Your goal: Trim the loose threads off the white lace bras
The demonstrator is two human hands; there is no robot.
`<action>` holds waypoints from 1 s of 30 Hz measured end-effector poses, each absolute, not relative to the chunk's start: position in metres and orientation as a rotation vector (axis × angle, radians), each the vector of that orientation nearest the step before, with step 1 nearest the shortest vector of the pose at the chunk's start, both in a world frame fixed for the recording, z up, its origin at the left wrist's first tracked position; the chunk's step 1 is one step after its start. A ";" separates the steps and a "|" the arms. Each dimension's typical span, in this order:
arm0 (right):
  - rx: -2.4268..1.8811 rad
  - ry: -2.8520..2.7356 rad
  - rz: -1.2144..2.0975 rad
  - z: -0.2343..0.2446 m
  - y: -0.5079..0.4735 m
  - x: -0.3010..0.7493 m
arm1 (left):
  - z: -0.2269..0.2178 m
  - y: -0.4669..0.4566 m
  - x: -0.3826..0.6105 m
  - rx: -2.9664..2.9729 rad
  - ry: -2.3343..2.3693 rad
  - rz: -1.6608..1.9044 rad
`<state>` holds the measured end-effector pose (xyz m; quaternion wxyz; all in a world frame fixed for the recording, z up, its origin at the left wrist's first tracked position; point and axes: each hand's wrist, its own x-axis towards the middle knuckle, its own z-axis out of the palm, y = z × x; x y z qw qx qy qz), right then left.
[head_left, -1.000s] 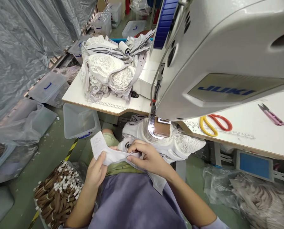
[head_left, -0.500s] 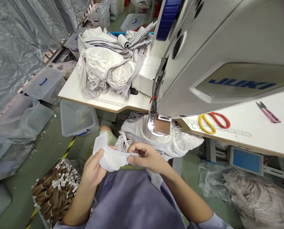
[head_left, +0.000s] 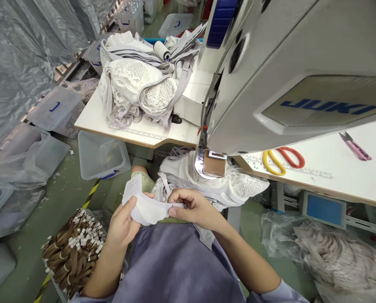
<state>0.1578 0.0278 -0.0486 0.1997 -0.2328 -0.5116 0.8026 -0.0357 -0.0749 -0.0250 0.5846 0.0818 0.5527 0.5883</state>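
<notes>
Between my two hands a white bra band [head_left: 150, 209] with a printed label at its left end is stretched over my lap. My left hand [head_left: 125, 219] pinches the band below the label, thumb on top. Thumb and fingers of my right hand [head_left: 191, 206] close on the band's other end, near a seam. Beyond my hands, a white lace bra [head_left: 244, 185] lies under the head of the sewing machine [head_left: 289, 84]; whether it joins the band I cannot tell.
Lace bras [head_left: 134, 84] are heaped on the table's left side with a thread spool [head_left: 162, 51]. Yellow-handled and red-handled scissors [head_left: 274, 162] and pink thread snips [head_left: 355, 146] lie right. A plastic bin [head_left: 102, 155] and a box of brown straps [head_left: 71, 256] stand left.
My hands and the band stay almost still. The view has shifted slightly, so the table and machine sit a little differently in it.
</notes>
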 end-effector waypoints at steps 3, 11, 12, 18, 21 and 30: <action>-0.652 -1.483 2.202 -0.046 0.028 0.158 | -0.026 -0.076 -0.036 0.215 1.270 1.372; -0.623 -1.954 1.397 -0.052 0.026 0.159 | -0.033 -0.081 -0.035 0.682 1.313 1.457; -0.595 -1.996 1.204 -0.057 0.025 0.159 | -0.033 -0.082 -0.036 0.858 1.325 1.470; -0.610 -1.905 0.723 -0.078 0.017 0.158 | -0.023 -0.084 -0.041 1.967 1.231 1.174; -0.710 -1.840 0.787 -0.079 0.013 0.156 | -0.015 -0.083 -0.034 2.092 1.284 1.095; -0.729 -1.658 0.877 -0.075 0.008 0.151 | -0.005 -0.082 -0.021 2.155 1.377 1.065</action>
